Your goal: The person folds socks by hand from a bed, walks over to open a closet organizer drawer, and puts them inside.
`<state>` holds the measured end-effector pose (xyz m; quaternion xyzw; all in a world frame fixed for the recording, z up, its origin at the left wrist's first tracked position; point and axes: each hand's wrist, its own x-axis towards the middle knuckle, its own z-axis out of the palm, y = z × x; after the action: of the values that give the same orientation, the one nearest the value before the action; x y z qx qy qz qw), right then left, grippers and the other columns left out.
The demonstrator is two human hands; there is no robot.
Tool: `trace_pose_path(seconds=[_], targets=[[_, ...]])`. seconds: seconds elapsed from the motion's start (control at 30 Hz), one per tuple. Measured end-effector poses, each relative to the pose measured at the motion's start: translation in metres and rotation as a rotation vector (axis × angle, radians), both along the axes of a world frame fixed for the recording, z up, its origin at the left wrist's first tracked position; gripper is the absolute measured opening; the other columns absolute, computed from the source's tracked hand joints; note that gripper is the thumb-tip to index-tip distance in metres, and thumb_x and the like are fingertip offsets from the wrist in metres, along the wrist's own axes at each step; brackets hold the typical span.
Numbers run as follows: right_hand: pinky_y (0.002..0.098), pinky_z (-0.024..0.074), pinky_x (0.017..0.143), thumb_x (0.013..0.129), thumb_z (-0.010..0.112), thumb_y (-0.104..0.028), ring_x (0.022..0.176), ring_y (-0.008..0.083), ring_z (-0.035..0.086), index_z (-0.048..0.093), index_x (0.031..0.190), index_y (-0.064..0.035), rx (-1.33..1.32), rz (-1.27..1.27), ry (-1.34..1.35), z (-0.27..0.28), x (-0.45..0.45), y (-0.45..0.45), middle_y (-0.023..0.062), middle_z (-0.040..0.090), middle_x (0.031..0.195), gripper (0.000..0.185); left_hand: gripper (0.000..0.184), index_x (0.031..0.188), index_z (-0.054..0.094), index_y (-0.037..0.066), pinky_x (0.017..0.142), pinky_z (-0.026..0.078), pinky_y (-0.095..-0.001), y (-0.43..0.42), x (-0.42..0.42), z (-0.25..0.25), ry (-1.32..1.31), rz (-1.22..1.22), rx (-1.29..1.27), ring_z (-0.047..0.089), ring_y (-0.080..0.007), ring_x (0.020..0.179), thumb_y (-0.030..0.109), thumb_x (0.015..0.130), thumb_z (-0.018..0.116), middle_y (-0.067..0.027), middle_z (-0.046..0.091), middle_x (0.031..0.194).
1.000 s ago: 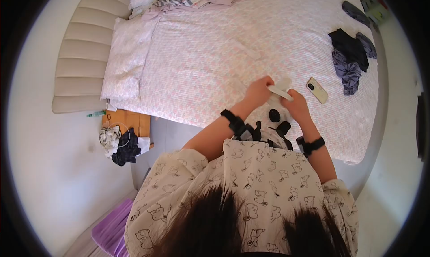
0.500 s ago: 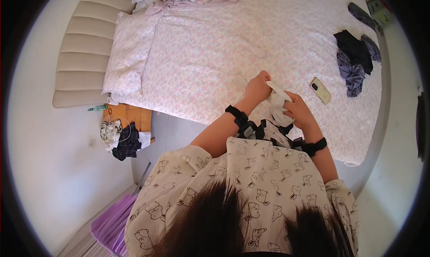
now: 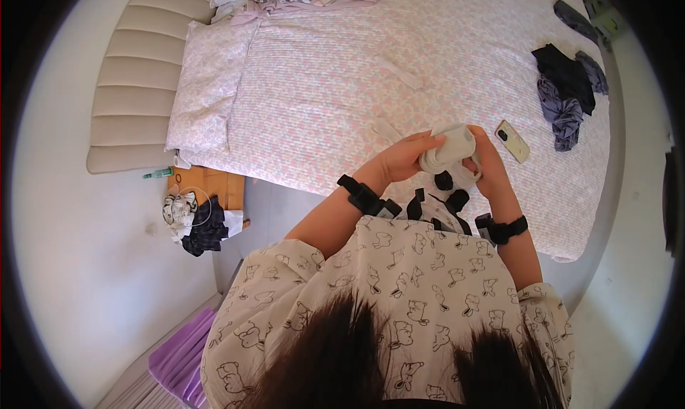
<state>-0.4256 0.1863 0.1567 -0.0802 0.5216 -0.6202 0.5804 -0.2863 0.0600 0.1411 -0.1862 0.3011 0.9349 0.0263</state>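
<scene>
Just above the bed [image 3: 314, 116], the white cloth [image 3: 457, 146] sits between both hands: the left hand [image 3: 405, 158] grips one side, thumb on top, and the right hand [image 3: 489, 165] curls round the other; an even, light pinch should keep its layers together. By the wooden surface [image 3: 222, 186], a green bottle [image 3: 158, 174] shows, contents indistinct from here.

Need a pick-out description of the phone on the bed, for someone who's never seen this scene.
Find the bed, then its right side in the picture. Between the person's right hand and the dark clothes lies the phone: pale, with a dark camera patch at one end, hard-edged where the clothes are crumpled.
</scene>
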Motion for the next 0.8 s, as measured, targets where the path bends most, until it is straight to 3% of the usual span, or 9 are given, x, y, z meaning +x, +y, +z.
trace_pose_path(seconds=[0.07, 0.13, 0.17, 0.23, 0.3, 0.43, 0.57, 0.67, 0.8], targets=[[0.0166, 0.0257, 0.041, 0.091, 0.042, -0.025, 0.046, 0.0006, 0.032, 0.054, 0.093, -0.0077, 0.013, -0.048, -0.024, 0.002, -0.004, 0.007, -0.0061, 0.047, 0.067, 0.021, 0.05, 0.121, 0.043, 0.0, 0.086, 0.04, -0.0293, 0.001, 0.0, 0.004, -0.032, -0.005, -0.028, 0.05, -0.0145, 0.1, 0.035, 0.086, 0.051, -0.0061, 0.055, 0.109], [0.0183, 0.027, 0.044, 0.092, 0.04, -0.026, 0.048, 0.0025, 0.032, 0.054, 0.09, -0.0069, 0.153, 0.206, 0.386, 0.007, -0.005, 0.01, -0.0048, 0.046, 0.066, 0.024, 0.055, 0.122, 0.042, -0.001, 0.085, 0.04, -0.0289, 0.0, 0.003, 0.003, -0.066, -0.016, -0.057, 0.05, -0.0143, 0.099, 0.039, 0.086, 0.051, -0.0062, 0.055, 0.109], [0.0183, 0.027, 0.044, 0.092, 0.04, -0.026, 0.048, 0.0025, 0.032, 0.054, 0.09, -0.0069, 0.155, 0.201, 0.39, 0.004, -0.006, 0.012, -0.0048, 0.046, 0.066, 0.024, 0.055, 0.123, 0.041, -0.001, 0.084, 0.04, -0.029, -0.002, 0.003, -0.002, -0.108, -0.06, -0.154, 0.05, -0.0139, 0.098, 0.039, 0.086, 0.052, -0.0065, 0.055, 0.107], [0.0199, 0.0289, 0.046, 0.093, 0.04, -0.031, 0.05, 0.0042, 0.036, 0.054, 0.088, -0.0055, 0.114, -0.099, 0.542, -0.004, -0.014, 0.016, -0.0031, 0.045, 0.062, 0.03, 0.056, 0.123, 0.041, -0.001, 0.083, 0.04, -0.0292, -0.01, 0.003, -0.015, -0.148, -0.108, -0.253, 0.05, -0.0136, 0.097, 0.039, 0.085, 0.053, -0.0067, 0.056, 0.106], [0.0197, 0.0313, 0.052, 0.091, 0.044, -0.03, 0.058, 0.0044, 0.039, 0.053, 0.088, -0.0045, -0.074, -0.356, 0.292, 0.003, -0.03, 0.026, -0.0024, 0.044, 0.063, 0.027, 0.054, 0.122, 0.044, 0.0, 0.082, 0.039, -0.0296, -0.022, 0.007, -0.019, -0.223, 0.224, -0.345, 0.05, -0.0129, 0.095, 0.037, 0.084, 0.054, -0.0069, 0.056, 0.103], [0.0209, 0.036, 0.059, 0.091, 0.046, -0.027, 0.064, 0.0056, 0.042, 0.052, 0.091, -0.0048, -0.023, -0.413, 0.282, 0.016, -0.034, 0.033, -0.0014, 0.047, 0.071, 0.023, 0.024, 0.096, 0.053, 0.007, 0.079, 0.039, -0.0251, -0.032, 0.016, -0.018, -0.197, 0.343, -0.26, 0.05, -0.0099, 0.087, 0.029, 0.087, 0.051, 0.0004, 0.056, 0.091], [0.0217, 0.0382, 0.067, 0.09, 0.048, -0.027, 0.072, 0.0068, 0.045, 0.052, 0.093, -0.005, -0.089, -0.475, 0.249, 0.015, -0.031, 0.027, -0.0003, 0.05, 0.079, 0.022, 0.02, 0.088, 0.053, 0.011, 0.078, 0.039, -0.0249, -0.032, 0.016, -0.019, -0.087, 0.342, -0.285, 0.05, -0.0077, 0.085, 0.03, 0.087, 0.052, 0.0049, 0.055, 0.086], [0.025, 0.0388, 0.08, 0.09, 0.047, -0.031, 0.085, 0.01, 0.048, 0.051, 0.097, -0.0043, -0.122, -0.398, 0.252, -0.033, -0.053, 0.045, 0.0028, 0.053, 0.091, 0.028, 0.023, 0.101, 0.055, 0.01, 0.078, 0.038, -0.0251, -0.028, 0.011, -0.012, -0.024, 0.358, -0.244, 0.049, -0.0061, 0.087, 0.029, 0.089, 0.05, 0.0046, 0.056, 0.088], [0.0259, 0.0399, 0.077, 0.087, 0.052, -0.02, 0.084, 0.0116, 0.05, 0.051, 0.094, -0.0055, -0.112, -0.421, 0.126, -0.038, -0.052, 0.045, 0.0037, 0.053, 0.088, 0.016, 0.043, 0.123, 0.045, 0.008, 0.074, 0.039, -0.0241, -0.021, 0.002, 0.011, -0.016, 0.369, -0.189, 0.049, -0.0061, 0.082, 0.036, 0.092, 0.037, 0.0033, 0.058, 0.091]])
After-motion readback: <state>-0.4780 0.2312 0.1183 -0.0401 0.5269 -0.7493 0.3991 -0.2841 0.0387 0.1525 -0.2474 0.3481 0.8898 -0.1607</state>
